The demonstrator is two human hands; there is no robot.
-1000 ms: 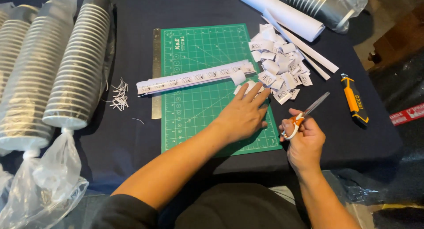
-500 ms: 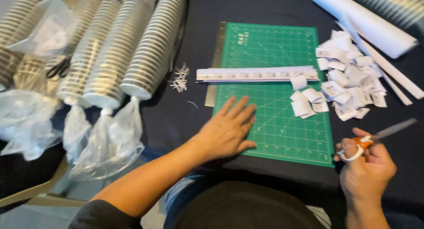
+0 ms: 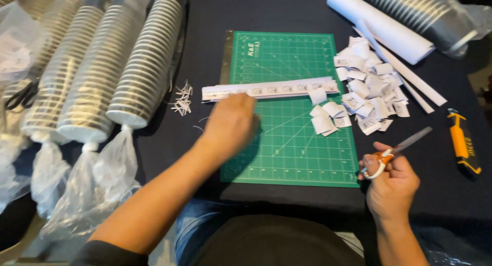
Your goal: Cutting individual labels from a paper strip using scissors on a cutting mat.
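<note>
While the long white paper strip (image 3: 269, 88) lay across the middle of the green cutting mat (image 3: 292, 148), the left hand (image 3: 231, 123) hovered over its left end, blurred, fingers curled downward; whether it actually gripped the strip could not be told. At the lower right of the frame, the right hand (image 3: 392, 186) was clenched around the orange handles of a pair of scissors (image 3: 394, 152), blades pointing up and to the right, clear of the mat. Small cut paper slips (image 3: 366, 86) were heaped at the mat's right edge, a few lying on the mat just under the strip. Right of those lay an orange utility knife (image 3: 464, 142). At the upper right sat a white paper roll (image 3: 379, 24). Along the left of the frame, clear plastic bags held long stacks of cups (image 3: 138, 66), their ends tied shut.
</note>
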